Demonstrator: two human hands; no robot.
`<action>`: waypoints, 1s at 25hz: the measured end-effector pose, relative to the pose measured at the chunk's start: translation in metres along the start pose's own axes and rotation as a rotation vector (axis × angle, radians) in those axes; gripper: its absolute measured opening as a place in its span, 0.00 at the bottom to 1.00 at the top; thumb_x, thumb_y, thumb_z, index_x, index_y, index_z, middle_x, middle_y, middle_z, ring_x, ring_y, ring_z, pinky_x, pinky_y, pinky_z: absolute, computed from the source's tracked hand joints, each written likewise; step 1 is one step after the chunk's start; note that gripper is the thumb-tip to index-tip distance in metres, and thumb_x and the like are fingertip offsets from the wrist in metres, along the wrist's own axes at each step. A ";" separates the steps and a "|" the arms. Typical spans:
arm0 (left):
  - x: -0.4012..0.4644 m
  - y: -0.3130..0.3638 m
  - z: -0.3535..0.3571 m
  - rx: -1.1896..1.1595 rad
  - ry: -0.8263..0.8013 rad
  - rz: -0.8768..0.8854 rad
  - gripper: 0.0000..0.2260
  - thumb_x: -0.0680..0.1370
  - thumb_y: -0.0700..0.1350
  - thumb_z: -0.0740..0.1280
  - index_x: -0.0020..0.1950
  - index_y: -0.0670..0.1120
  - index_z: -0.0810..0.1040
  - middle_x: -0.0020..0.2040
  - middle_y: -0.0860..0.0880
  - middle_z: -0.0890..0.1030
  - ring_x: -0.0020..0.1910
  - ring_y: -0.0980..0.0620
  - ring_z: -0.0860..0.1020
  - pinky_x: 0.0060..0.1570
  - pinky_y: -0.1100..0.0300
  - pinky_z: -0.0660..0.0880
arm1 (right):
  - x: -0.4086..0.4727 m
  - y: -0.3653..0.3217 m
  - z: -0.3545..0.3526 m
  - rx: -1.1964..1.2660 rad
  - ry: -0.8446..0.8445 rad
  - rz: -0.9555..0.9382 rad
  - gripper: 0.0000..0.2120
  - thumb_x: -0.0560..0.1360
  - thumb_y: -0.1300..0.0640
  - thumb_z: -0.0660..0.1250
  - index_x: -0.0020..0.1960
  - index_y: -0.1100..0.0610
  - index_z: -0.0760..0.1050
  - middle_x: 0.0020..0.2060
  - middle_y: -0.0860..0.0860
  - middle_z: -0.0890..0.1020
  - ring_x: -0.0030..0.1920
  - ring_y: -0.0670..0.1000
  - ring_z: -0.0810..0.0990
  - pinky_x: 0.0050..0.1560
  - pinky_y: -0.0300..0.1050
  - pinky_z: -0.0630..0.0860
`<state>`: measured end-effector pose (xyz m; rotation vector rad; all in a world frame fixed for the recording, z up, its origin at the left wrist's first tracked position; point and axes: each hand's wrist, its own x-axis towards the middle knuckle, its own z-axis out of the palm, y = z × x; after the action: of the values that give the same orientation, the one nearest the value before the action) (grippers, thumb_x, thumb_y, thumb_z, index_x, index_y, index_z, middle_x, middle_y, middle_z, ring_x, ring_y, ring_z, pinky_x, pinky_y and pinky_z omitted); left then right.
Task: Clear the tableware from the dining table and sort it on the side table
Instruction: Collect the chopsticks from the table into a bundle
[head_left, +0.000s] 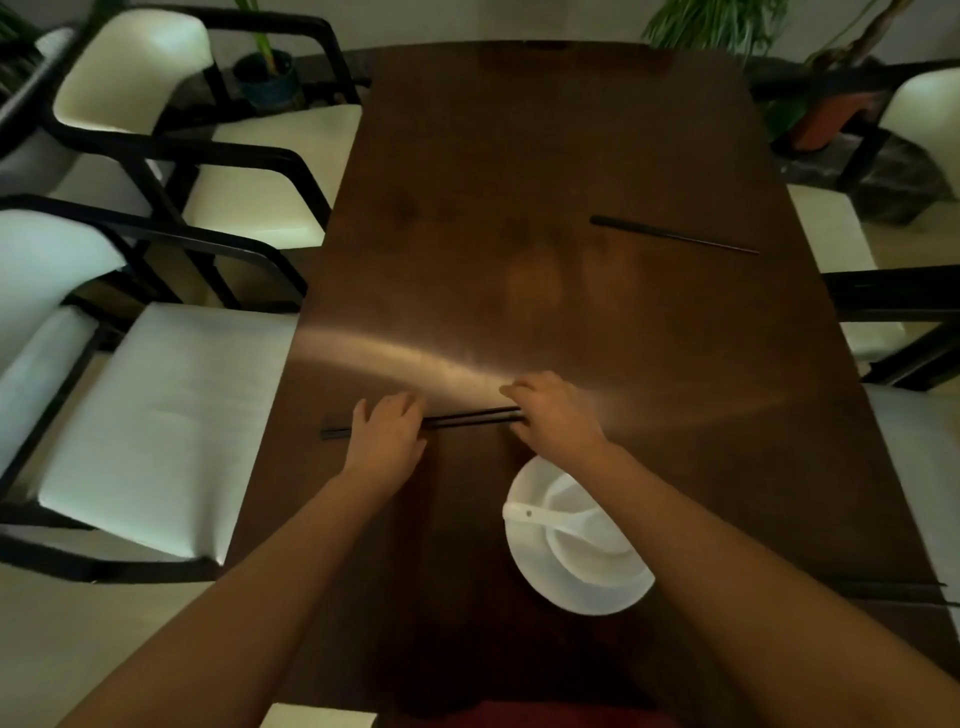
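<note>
Both hands are down on a pair of black chopsticks (470, 417) lying crosswise on the dark wooden desk (545, 156). The left hand (387, 434) covers the pair near its left end, fingers (402, 402) loosely spread and bent over the sticks; whether they actually grip cannot be told. The right hand (553, 415) is curled round the right end, its fingers closed on the sticks. Just beside the right forearm, nearer the person, sits a white plate (613, 587) carrying a white bowl (587, 540) with a white spoon (545, 514) lying across it. A second pair of chopsticks (674, 235) lies well apart, toward the far right edge of the desk. Cream-cushioned chairs with black frames (156, 415) stand along both sides, and potted plants (267, 73) line the far wall.
</note>
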<state>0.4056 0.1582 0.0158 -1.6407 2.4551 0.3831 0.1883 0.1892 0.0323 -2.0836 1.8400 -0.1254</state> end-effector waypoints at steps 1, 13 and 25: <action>0.004 -0.008 0.006 0.048 -0.046 -0.006 0.24 0.77 0.46 0.62 0.72 0.48 0.61 0.72 0.46 0.65 0.71 0.47 0.62 0.71 0.43 0.53 | 0.011 -0.002 0.007 -0.054 -0.050 -0.018 0.19 0.74 0.56 0.63 0.65 0.54 0.71 0.61 0.53 0.75 0.62 0.55 0.70 0.59 0.51 0.69; 0.027 -0.027 0.023 -0.002 -0.118 0.097 0.10 0.76 0.36 0.59 0.58 0.40 0.70 0.58 0.41 0.71 0.58 0.42 0.69 0.54 0.51 0.71 | 0.041 -0.002 0.046 -0.194 -0.177 -0.068 0.09 0.74 0.62 0.61 0.54 0.59 0.72 0.54 0.58 0.77 0.56 0.59 0.73 0.55 0.50 0.68; 0.041 0.034 -0.079 -0.417 -0.254 0.079 0.06 0.74 0.40 0.67 0.48 0.43 0.83 0.43 0.43 0.85 0.43 0.50 0.82 0.49 0.57 0.77 | 0.016 0.053 -0.080 0.138 0.024 0.035 0.10 0.73 0.55 0.66 0.54 0.52 0.79 0.50 0.50 0.82 0.54 0.52 0.78 0.58 0.49 0.71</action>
<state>0.3590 0.1103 0.0837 -1.5128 2.3594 1.1052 0.1174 0.1529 0.0871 -1.9632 1.8262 -0.2613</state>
